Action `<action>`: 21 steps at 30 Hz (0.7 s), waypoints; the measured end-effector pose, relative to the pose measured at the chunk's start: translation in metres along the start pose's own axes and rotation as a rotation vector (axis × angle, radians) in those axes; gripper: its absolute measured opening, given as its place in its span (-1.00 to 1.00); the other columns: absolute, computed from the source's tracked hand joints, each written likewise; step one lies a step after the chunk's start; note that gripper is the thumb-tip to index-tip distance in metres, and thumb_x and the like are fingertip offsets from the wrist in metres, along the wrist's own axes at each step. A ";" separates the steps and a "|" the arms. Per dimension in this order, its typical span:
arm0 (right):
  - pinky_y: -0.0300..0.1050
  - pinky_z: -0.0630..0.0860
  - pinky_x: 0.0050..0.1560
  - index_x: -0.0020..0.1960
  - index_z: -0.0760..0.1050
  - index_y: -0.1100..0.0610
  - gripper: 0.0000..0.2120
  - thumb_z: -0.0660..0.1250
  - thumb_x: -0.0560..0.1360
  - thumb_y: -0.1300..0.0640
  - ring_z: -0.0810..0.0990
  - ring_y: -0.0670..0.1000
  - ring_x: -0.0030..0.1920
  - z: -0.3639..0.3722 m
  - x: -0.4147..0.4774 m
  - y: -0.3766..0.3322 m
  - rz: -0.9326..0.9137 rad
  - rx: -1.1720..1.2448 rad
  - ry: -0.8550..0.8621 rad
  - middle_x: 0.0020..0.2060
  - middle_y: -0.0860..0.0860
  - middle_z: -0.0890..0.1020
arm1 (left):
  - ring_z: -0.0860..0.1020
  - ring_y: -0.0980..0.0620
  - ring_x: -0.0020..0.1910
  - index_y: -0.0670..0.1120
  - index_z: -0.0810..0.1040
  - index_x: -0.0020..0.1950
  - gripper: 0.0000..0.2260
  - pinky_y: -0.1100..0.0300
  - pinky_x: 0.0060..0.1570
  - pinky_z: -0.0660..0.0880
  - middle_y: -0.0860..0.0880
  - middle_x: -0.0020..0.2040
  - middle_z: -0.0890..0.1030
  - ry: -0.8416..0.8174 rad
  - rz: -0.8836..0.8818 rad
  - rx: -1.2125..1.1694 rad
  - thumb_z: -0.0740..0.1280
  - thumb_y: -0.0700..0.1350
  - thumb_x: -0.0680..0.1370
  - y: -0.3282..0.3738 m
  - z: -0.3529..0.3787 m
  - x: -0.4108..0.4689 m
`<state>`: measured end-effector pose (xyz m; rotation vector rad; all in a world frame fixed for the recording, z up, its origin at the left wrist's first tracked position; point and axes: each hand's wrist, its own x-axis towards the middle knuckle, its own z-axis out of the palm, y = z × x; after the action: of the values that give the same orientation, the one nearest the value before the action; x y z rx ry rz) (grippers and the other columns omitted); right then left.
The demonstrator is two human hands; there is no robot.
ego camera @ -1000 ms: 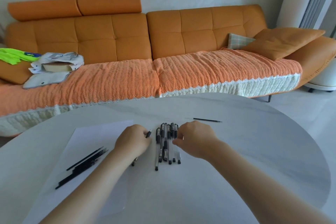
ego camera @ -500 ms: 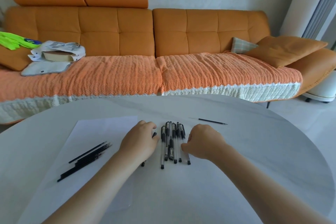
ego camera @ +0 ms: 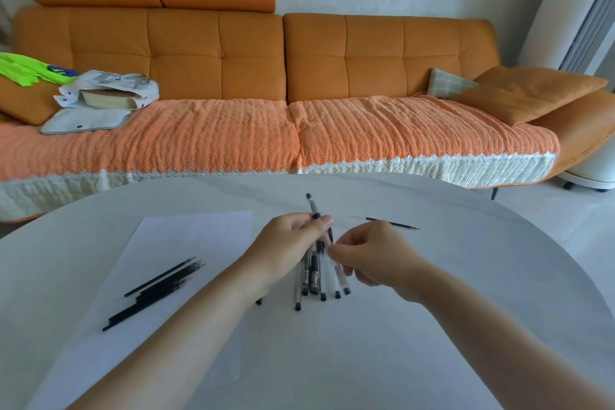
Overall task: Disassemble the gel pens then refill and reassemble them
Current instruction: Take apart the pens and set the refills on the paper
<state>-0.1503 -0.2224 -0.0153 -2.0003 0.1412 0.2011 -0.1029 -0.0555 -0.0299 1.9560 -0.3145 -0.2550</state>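
Centrally, left grip [ego camera: 286, 243] clamped round gel pen [ego camera: 311, 205], right grip [ego camera: 372, 253] curled just beside, hold unclear, other pens [ego camera: 314, 273] beneath

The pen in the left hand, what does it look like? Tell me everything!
The pen is slim, with black parts and a small black end pointing up and away. It is tilted, raised above the other pens, in the grip of the left hand, whose fingers curl round its middle. Its lower part is hidden.
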 end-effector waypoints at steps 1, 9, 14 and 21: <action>-0.25 0.31 -0.49 -0.34 0.56 0.18 -0.76 0.43 0.46 0.10 0.36 -0.01 -0.53 0.004 -0.001 0.000 -0.025 0.002 -0.028 -0.50 -0.01 0.58 | 0.64 -0.05 -0.01 -0.04 0.66 -0.05 -0.73 0.24 -0.06 0.48 -0.06 -0.06 0.69 0.002 0.002 -0.047 0.27 0.10 0.59 0.002 0.002 -0.001; -0.20 0.42 -0.23 0.07 0.42 -0.05 -0.76 0.41 0.49 -0.06 0.47 -0.14 -0.29 0.009 0.018 0.013 -0.494 -0.369 0.465 0.00 -0.15 0.48 | 0.50 0.09 -0.41 0.06 0.56 0.09 -0.82 0.21 -0.36 0.41 -0.01 -0.23 0.59 0.137 0.183 0.375 0.17 -0.05 0.66 -0.004 -0.011 -0.004; -0.03 0.55 -0.13 0.32 0.44 -0.02 -0.72 0.21 0.62 0.02 0.59 0.02 -0.02 0.004 0.021 0.017 -0.795 -0.862 0.252 0.10 -0.06 0.57 | 0.49 0.07 -0.17 0.07 0.54 0.08 -0.79 0.10 -0.17 0.49 0.10 -0.19 0.44 0.042 0.356 0.716 0.12 0.03 0.67 -0.007 -0.011 -0.007; 0.09 0.52 -0.23 -0.01 0.46 0.05 -0.79 0.12 0.68 0.00 0.53 0.07 -0.26 0.006 0.027 0.023 -0.695 -0.951 0.101 -0.24 -0.01 0.55 | 0.51 0.04 -0.17 0.06 0.47 0.05 -0.80 0.15 -0.26 0.35 0.13 -0.18 0.47 -0.018 0.403 0.957 0.09 0.07 0.67 -0.005 -0.012 -0.011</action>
<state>-0.1289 -0.2265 -0.0434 -2.8501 -0.7065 -0.3512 -0.1087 -0.0397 -0.0294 2.7461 -0.9595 0.1894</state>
